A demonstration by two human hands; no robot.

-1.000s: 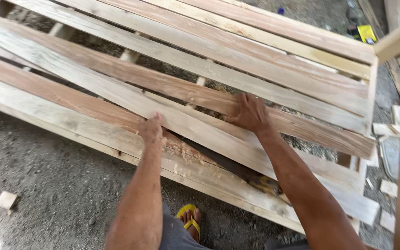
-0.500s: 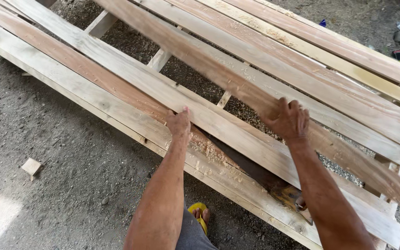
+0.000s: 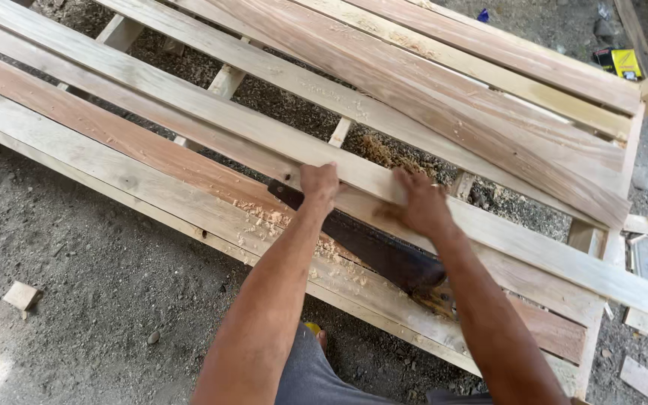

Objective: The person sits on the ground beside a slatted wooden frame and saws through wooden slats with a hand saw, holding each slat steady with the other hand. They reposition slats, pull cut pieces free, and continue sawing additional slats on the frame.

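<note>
A: Head view: your left hand (image 3: 318,185) rests near the tip of the dark, rusty hand saw blade (image 3: 373,249), fingers curled over it where it lies on the long pale wooden plank (image 3: 211,154). Your right hand (image 3: 423,204) lies flat, fingers spread, on the same plank just beside the blade.

B: What has changed?

A: A second ago both your hands pressed on a reddish board further along, and the saw lay behind your right arm. Now the hands have drawn close together at the blade, so I judge you are turning from shifting boards to the saw.

B: And the saw's handle?

A: Hidden under your right forearm; the blade runs back toward you over loose pale sawdust (image 3: 264,217).

B: Any packages or labels?

A: One small yellow-and-black box-like object (image 3: 625,63) lies on the grey ground at the upper right, beyond the planks. A small blue thing (image 3: 483,15) sits at the top edge, too small to tell.
</note>
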